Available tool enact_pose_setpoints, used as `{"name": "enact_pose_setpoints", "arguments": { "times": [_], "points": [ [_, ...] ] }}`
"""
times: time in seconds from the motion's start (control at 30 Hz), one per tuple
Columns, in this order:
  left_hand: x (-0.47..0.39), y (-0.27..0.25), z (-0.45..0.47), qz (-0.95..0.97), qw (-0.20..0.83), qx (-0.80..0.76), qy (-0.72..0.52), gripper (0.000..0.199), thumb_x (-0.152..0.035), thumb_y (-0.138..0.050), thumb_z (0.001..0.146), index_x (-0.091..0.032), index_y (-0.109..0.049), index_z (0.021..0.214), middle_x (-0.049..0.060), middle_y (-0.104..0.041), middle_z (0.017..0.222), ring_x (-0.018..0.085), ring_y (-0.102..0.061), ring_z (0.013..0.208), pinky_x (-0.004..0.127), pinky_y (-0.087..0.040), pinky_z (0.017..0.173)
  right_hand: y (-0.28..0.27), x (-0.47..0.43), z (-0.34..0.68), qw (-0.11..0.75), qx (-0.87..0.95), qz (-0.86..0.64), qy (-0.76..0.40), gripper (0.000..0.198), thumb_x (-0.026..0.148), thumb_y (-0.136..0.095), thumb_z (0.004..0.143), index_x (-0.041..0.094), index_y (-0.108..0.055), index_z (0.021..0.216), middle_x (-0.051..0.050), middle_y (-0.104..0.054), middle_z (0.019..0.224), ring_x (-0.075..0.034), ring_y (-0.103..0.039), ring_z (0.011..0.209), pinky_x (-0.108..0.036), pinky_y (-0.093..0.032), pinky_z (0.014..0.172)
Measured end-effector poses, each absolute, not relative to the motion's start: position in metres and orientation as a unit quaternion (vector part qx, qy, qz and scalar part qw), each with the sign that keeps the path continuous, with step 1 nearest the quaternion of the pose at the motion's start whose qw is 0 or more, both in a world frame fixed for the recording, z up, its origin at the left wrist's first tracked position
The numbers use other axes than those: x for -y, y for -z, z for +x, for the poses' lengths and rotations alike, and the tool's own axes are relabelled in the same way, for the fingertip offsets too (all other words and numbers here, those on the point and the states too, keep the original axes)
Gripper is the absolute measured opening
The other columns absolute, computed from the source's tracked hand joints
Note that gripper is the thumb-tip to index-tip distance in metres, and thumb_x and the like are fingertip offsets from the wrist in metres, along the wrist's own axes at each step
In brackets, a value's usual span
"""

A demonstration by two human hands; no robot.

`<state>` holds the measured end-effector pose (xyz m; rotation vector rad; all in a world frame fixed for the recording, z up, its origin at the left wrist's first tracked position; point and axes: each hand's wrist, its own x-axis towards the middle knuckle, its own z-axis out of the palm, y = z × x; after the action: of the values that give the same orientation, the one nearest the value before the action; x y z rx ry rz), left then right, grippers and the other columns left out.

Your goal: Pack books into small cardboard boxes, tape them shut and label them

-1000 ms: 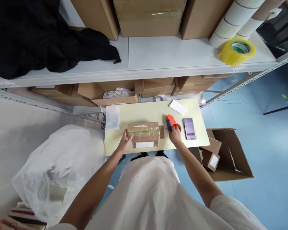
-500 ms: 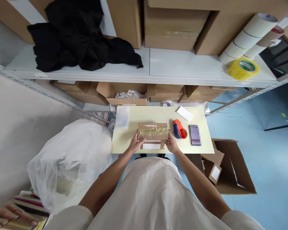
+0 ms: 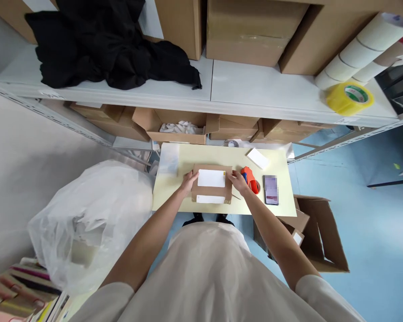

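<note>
On the pale yellow table [image 3: 168, 197] lies a brown cardboard box [image 3: 211, 191] with two white labels on its upper side. My left hand [image 3: 189, 180] grips its left edge, the thumb over the top. At the right edge, near the upper corner, my right hand [image 3: 237, 180] has its fingers closed on the box. Just right of that hand sits a red and blue tape dispenser [image 3: 251, 180], partly covered by it. A thin brown sliver [image 3: 236, 197] shows beside the box's lower right side.
A phone [image 3: 271, 190] and a white pad [image 3: 257, 158] lie on the table's right part. Shelves [image 3: 251, 85] with boxes, black cloth [image 3: 110, 49] and yellow tape [image 3: 349, 98] stand ahead. A plastic bag [image 3: 94, 214] is left, an open carton [image 3: 329, 237] right.
The box has turned over: its gold-taped side faced up before, its white labels face up now. Both hands stay at its sides. The view has shifted slightly.
</note>
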<state>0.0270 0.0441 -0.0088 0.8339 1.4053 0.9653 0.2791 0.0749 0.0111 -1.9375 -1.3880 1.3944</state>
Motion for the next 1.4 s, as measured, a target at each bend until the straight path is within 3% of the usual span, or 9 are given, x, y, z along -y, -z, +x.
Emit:
{"name": "enact_pose_setpoints", "arguments": {
  "times": [0.13,0.27,0.37,0.5,0.67,0.87,0.97,1.13,1.4],
  "points": [
    [-0.036,0.025,0.008,0.365,0.599,-0.602,-0.382,0.061,-0.05,-0.06,0.075,-0.019,-0.052,0.127,0.01,-0.062,0.12,0.028,-0.052,0.118,0.039,-0.04,0.098,0.002,-0.057,0.292,0.226,0.514,-0.626,-0.541,0.058,0.044,-0.059,0.078,0.022,-0.048,0.13,-0.011,-0.053,0.131,-0.024,-0.054,0.116,-0.038,-0.047,0.095],
    [0.002,0.042,-0.014,0.381,0.58,-0.646,-0.318,0.061,-0.037,-0.051,0.079,-0.014,-0.042,0.135,0.016,-0.05,0.135,0.029,-0.049,0.123,0.043,-0.037,0.102,0.016,-0.014,0.318,0.23,0.595,-0.598,-0.486,0.06,0.035,-0.057,0.078,0.022,-0.045,0.134,-0.013,-0.05,0.134,-0.028,-0.049,0.123,-0.046,-0.043,0.099],
    [0.028,0.047,-0.02,0.43,0.557,-0.649,-0.288,0.071,-0.025,-0.057,0.073,-0.013,-0.037,0.139,0.017,-0.042,0.142,0.03,-0.047,0.125,0.045,-0.035,0.105,0.031,0.013,0.331,0.221,0.665,-0.562,-0.44,0.066,0.022,-0.055,0.074,0.022,-0.04,0.138,-0.012,-0.05,0.134,-0.029,-0.047,0.125,-0.05,-0.039,0.103],
    [0.033,0.044,-0.011,0.558,0.482,-0.617,-0.277,0.087,-0.017,-0.059,0.07,-0.02,-0.019,0.147,0.012,-0.031,0.149,0.026,-0.045,0.127,0.041,-0.037,0.105,0.04,0.02,0.327,0.233,0.685,-0.547,-0.422,0.072,0.015,-0.051,0.072,0.022,-0.032,0.142,-0.013,-0.054,0.13,-0.026,-0.055,0.116,-0.048,-0.046,0.097],
    [0.015,0.025,0.002,0.573,0.502,-0.571,-0.305,0.084,-0.026,-0.066,0.07,-0.021,-0.027,0.144,0.012,-0.049,0.137,0.025,-0.053,0.119,0.04,-0.042,0.1,0.011,0.0,0.313,0.259,0.646,-0.578,-0.425,0.057,0.023,-0.051,0.078,0.02,-0.043,0.135,-0.012,-0.062,0.117,-0.022,-0.064,0.091,-0.04,-0.054,0.08],
    [-0.014,-0.015,0.006,0.498,0.464,-0.644,-0.349,0.085,-0.045,-0.072,0.066,-0.02,-0.036,0.139,0.013,-0.058,0.123,0.026,-0.058,0.107,0.038,-0.05,0.085,-0.053,-0.03,0.307,0.223,0.647,-0.634,-0.362,0.036,0.037,-0.05,0.083,0.022,-0.059,0.114,-0.007,-0.067,0.107,-0.023,-0.063,0.097,-0.037,-0.05,0.084],
    [-0.027,-0.032,0.011,0.492,0.43,-0.687,-0.318,0.088,-0.049,-0.076,0.059,-0.018,-0.041,0.134,0.013,-0.063,0.111,0.027,-0.061,0.1,0.04,-0.046,0.088,-0.069,-0.044,0.307,0.196,0.634,-0.666,-0.34,0.034,0.038,-0.052,0.082,0.022,-0.059,0.11,-0.006,-0.067,0.101,-0.024,-0.063,0.092,-0.037,-0.05,0.08],
    [-0.039,-0.039,0.023,0.453,0.423,-0.744,-0.248,0.061,-0.055,-0.07,0.063,-0.019,-0.055,0.11,0.014,-0.067,0.099,0.033,-0.061,0.1,0.041,-0.044,0.085,-0.065,-0.06,0.308,0.147,0.626,-0.681,-0.35,0.033,0.037,-0.055,0.079,0.021,-0.057,0.108,-0.008,-0.066,0.101,-0.025,-0.062,0.092,-0.035,-0.048,0.074],
    [-0.043,-0.023,0.026,0.399,0.427,-0.775,-0.24,0.056,-0.037,-0.07,0.064,-0.02,-0.047,0.112,0.011,-0.069,0.094,0.031,-0.061,0.102,0.04,-0.042,0.086,-0.046,-0.059,0.303,0.171,0.612,-0.718,-0.284,0.048,0.035,-0.052,0.081,0.018,-0.043,0.125,-0.012,-0.062,0.108,-0.028,-0.059,0.096,-0.037,-0.045,0.077]
  ]
}}
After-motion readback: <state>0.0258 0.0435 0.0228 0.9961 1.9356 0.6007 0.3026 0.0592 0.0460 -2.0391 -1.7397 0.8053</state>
